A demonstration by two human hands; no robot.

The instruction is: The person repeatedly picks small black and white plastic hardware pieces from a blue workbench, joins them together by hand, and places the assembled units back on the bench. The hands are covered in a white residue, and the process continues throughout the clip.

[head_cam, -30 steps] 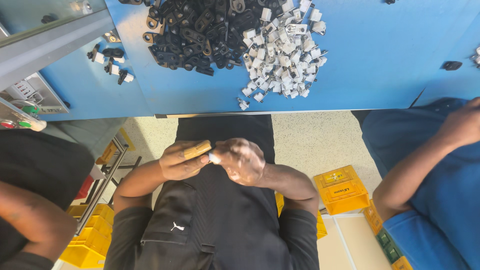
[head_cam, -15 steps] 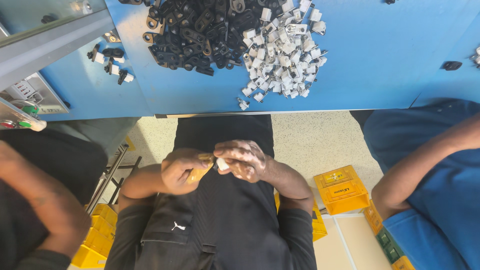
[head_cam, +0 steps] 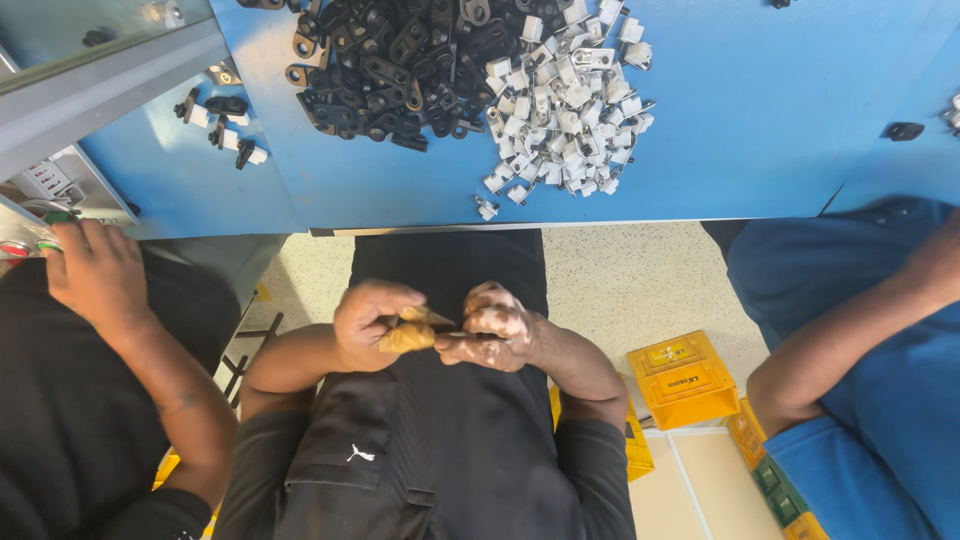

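Both my hands are together over my lap, below the table edge. My left hand (head_cam: 372,318) grips a tan, wooden-looking handle (head_cam: 408,336) that points to the right. My right hand (head_cam: 497,326) is curled shut against the handle's tip, pinching a small piece that its fingers mostly hide. A thin dark tip shows between the two hands. On the blue table (head_cam: 760,140) ahead lie a pile of black plastic parts (head_cam: 390,50) and, to its right, a pile of small white parts (head_cam: 570,110).
A co-worker's hand (head_cam: 95,272) at the left rests by a grey box with buttons (head_cam: 40,190). Another person's arm in blue (head_cam: 850,330) is at the right. Yellow bins (head_cam: 683,378) stand on the floor. A few assembled black-and-white parts (head_cam: 225,125) lie at the table's left.
My hands have closed together and sunk slightly toward my lap, the handle now tilted lower. The co-worker's hand at the left has risen to the button box.
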